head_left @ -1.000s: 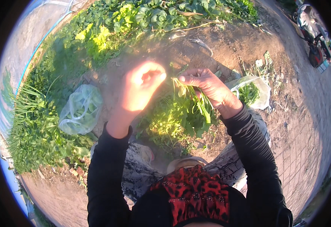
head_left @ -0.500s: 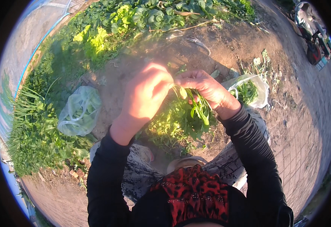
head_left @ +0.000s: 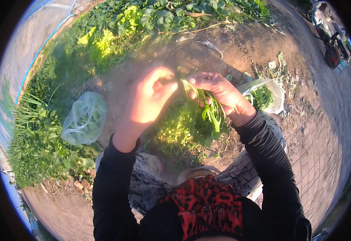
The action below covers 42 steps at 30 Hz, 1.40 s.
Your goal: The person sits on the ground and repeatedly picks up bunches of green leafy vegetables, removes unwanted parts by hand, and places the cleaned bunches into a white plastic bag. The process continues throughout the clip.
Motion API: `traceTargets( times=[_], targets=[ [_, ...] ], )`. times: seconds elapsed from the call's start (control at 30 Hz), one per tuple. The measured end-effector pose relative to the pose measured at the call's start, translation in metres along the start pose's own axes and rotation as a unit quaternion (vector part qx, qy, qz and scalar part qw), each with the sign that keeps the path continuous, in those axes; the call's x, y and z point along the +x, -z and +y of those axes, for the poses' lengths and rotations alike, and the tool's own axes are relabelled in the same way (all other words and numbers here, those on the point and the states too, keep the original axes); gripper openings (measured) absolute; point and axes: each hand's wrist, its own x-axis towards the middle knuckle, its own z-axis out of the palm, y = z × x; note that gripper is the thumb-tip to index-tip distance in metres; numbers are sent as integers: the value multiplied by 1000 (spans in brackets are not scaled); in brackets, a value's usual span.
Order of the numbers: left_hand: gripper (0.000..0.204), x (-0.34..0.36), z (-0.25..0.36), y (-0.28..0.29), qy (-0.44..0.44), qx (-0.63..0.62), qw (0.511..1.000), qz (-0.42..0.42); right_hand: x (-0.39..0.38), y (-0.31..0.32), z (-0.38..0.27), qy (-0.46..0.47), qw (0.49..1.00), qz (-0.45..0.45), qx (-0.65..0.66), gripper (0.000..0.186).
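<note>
My right hand is closed on a bunch of leafy green stalks, with their pale ends near its thumb and the leaves hanging down. Just left of it, my left hand, brightly sunlit, has its fingers curled with a gap between thumb and fingertips and nothing visible in them; it is apart from the stalks. Below both hands lies a pile of loose leafy greens on the soil, between my legs.
A tied translucent bag of greens lies left, an open bag of greens right. Vegetable beds run along the back and left, beside a blue hose. A paved path and a parked vehicle are on the right.
My left hand moved rightward to the stalk ends half a second ago and has since drawn back a little to the left. My right hand keeps its hold on the stalks.
</note>
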Motion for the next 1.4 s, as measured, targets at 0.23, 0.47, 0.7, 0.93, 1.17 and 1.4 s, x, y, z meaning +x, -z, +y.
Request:
traceTargets(
  times=[0.23, 0.47, 0.7, 0.93, 1.17, 1.4],
  targets=[
    [8, -6, 1, -6, 132, -130, 979, -88, 1, -2, 1, 11, 998, -3, -65, 20],
    [6, -5, 3, 0, 53, 76, 995, -23, 2, -1, 4, -6, 999, -6, -44, 21],
    [7, -3, 8, -6, 43, -132, 988, -72, 3, -1, 10, -10, 998, 10, -54, 21],
    [10, -3, -7, 13, -23, 262, 964, -29, 1, 1, 8, -29, 999, -7, -28, 22],
    [11, -3, 3, 5, 4, -63, 996, -66, 3, -1, 14, -40, 999, 6, -1, 22],
    [7, -1, 5, 6, 52, -38, 991, -114, -6, -10, 4, 113, 985, 32, -130, 32]
  ],
)
